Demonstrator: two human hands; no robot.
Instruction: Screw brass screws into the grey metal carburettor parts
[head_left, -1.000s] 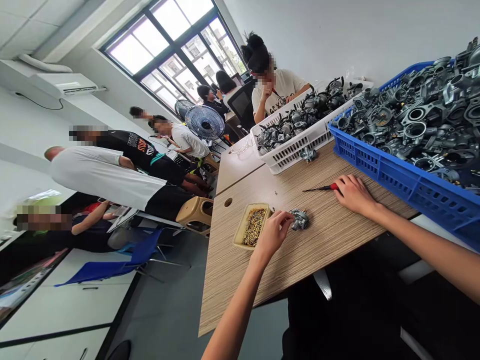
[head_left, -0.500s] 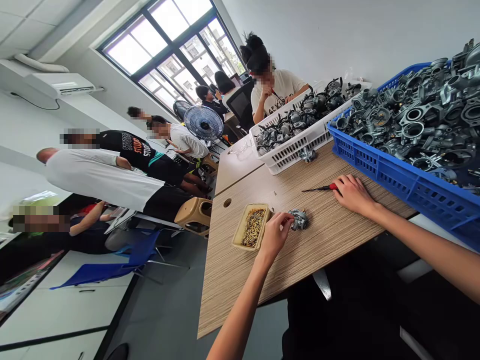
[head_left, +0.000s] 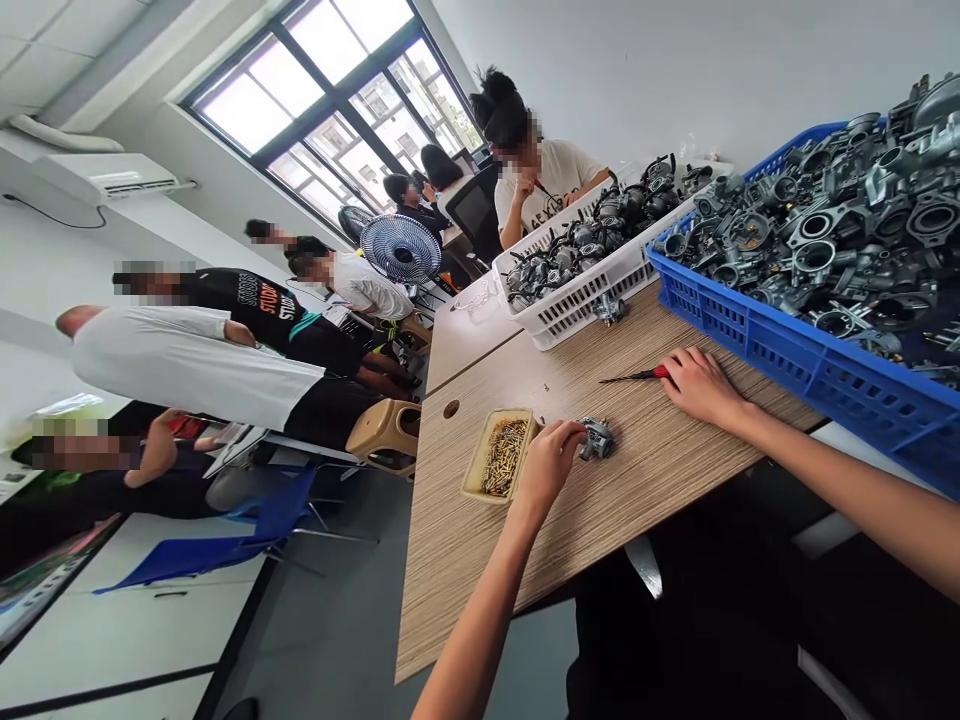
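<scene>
A small grey metal carburetor (head_left: 598, 440) lies on the wooden table. My left hand (head_left: 551, 458) is at its left side, fingers closed and fingertips against the body; anything small between them is hidden. Close by that hand is a cream tub (head_left: 472, 490) with many small brass-coloured pieces (head_left: 505, 455) in it. My right hand (head_left: 697, 383) rests on the table, curled over the red handle of a screwdriver (head_left: 634, 376). The dark shaft points left, and the palm covers part of the handle.
A blue crate (head_left: 750, 330) heaped with carburetor bodies stands at the right. Beyond the table's middle is a white basket (head_left: 555, 325) of carburetors, one more carburetor (head_left: 609, 308) beside it. A person (head_left: 551, 175) sits behind the basket. Several people and a fan (head_left: 401, 250) are farther left.
The view has shifted slightly. Both hands keep nearly the same places, the left at the carburetor and the right on the screwdriver. At far left, a seated person's arm has moved.
</scene>
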